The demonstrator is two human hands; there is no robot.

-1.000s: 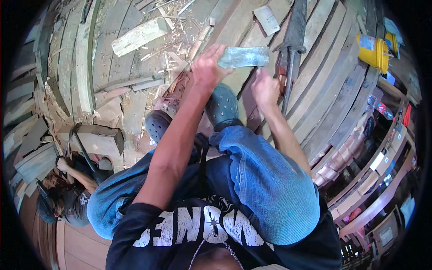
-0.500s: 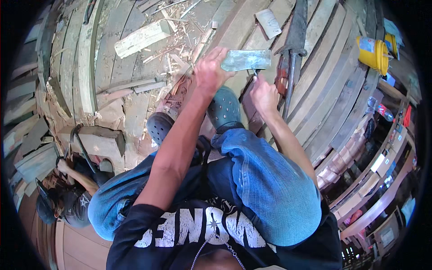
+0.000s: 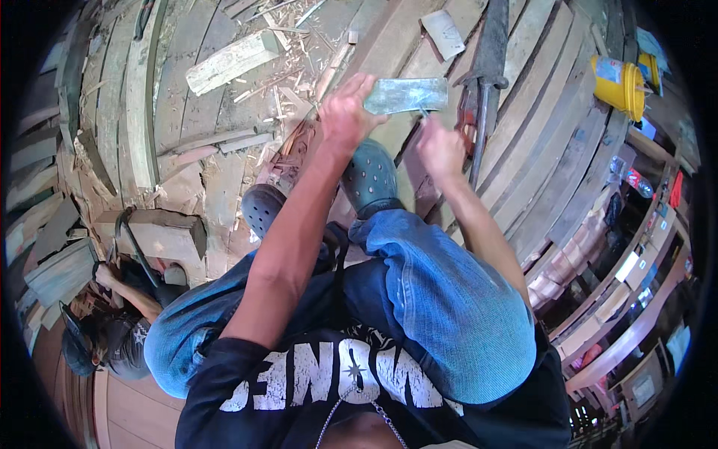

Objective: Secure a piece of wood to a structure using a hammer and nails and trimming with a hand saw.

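Note:
My left hand (image 3: 348, 108) grips the left end of a pale greenish, shiny rectangular slab (image 3: 407, 90), held level above my shod foot (image 3: 374, 172). My right hand (image 3: 437, 146) is closed on a thin metal tool (image 3: 421, 106), whose tip reaches up onto the slab's lower right part; whether it touches is unclear. Just right of that hand lies a long dark metal bar (image 3: 481, 120) with a crosspiece. My other dark clog (image 3: 260, 209) shows left of my left forearm.
Wood scraps (image 3: 232, 61) and boards (image 3: 542, 97) surround me; a pale flat piece (image 3: 443, 34) lies beyond the slab. Yellow buckets (image 3: 617, 86), a bottle (image 3: 639, 183) and wooden framing are at right. At lower left, a co-worker (image 3: 127, 333) reaches toward a curved dark tool (image 3: 134, 247) by a block.
Over the last second the slab and both hands have dipped slightly and come back up. The thin tool's tip now shows higher on the slab's face.

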